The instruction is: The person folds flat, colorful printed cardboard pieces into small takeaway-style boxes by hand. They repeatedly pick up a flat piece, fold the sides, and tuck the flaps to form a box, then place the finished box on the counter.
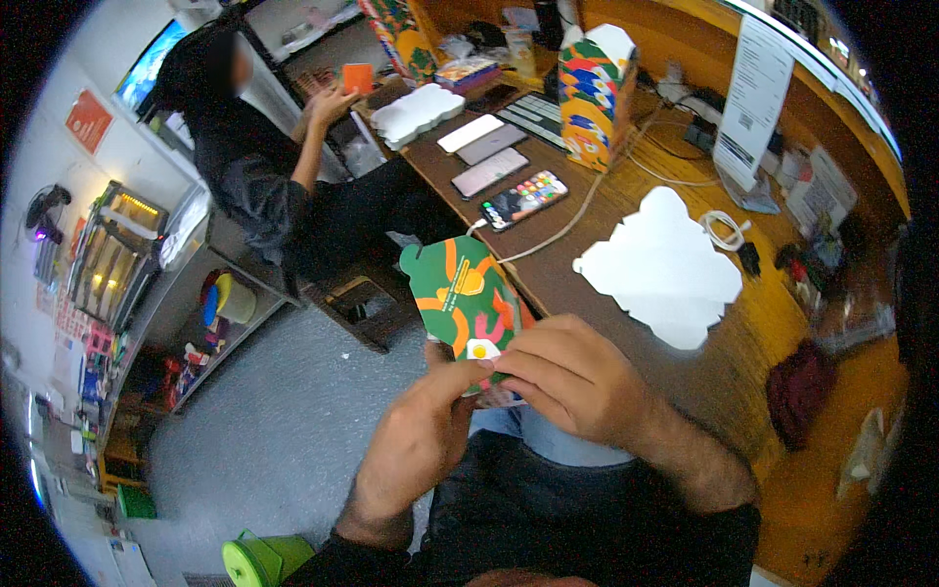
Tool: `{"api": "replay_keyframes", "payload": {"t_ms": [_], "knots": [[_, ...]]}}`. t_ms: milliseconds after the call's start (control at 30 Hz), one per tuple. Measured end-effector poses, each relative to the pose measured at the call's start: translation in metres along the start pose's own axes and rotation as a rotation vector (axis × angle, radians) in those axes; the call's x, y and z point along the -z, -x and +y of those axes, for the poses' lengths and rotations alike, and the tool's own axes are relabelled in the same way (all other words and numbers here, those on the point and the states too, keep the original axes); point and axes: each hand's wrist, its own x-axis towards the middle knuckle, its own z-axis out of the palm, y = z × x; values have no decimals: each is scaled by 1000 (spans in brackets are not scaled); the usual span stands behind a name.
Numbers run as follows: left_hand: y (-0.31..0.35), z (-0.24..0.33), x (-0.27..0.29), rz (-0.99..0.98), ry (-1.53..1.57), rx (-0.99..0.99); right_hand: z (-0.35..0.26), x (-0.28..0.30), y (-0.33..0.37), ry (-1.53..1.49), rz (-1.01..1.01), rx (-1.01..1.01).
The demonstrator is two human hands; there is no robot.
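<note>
In front of my lap I hold a green printed cardboard food box (440,279), partly folded, with orange, pink and egg patterns and one flap standing up. My left hand (416,430) grips its near lower edge, thumb on the printed face. My right hand (577,377) pinches the same edge from the right, its fingertips meeting the left thumb. The box's underside is hidden behind my hands. On the desk to the right lies a flat white die-cut box blank (665,269), unprinted side up.
Several phones (523,201) lie beside a keyboard (533,119) and a tall stack of printed boxes (595,103). More white blanks (418,114) rest at the desk's far left corner. A seated person (254,166) holds an orange piece (358,78). A green lidded bucket (264,560) stands on the floor.
</note>
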Motion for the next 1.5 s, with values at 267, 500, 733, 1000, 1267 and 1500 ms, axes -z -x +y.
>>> {"api": "replay_keyframes", "payload": {"t_ms": [267, 500, 733, 1000, 1267, 1500], "knots": [[0, -13, 2, -64, -190, -83, -11, -1, 3, 16, 114, -101], [11, -29, 22, -95, 24, -55, -18, -21, 12, 53, 197, -61], [15, -28, 31, 31, 144, -265, -28, -6, -3, -194, 100, -20], [9, -16, 20, 203, -149, -280, -17, -12, -2, -498, -10, -496], [15, -27, 7, 101, -182, -156, -24, -28, 18, -732, -32, -876], [7, -29, -10, -115, 338, -39, -4, -43, 37, -616, 231, -622]]}}
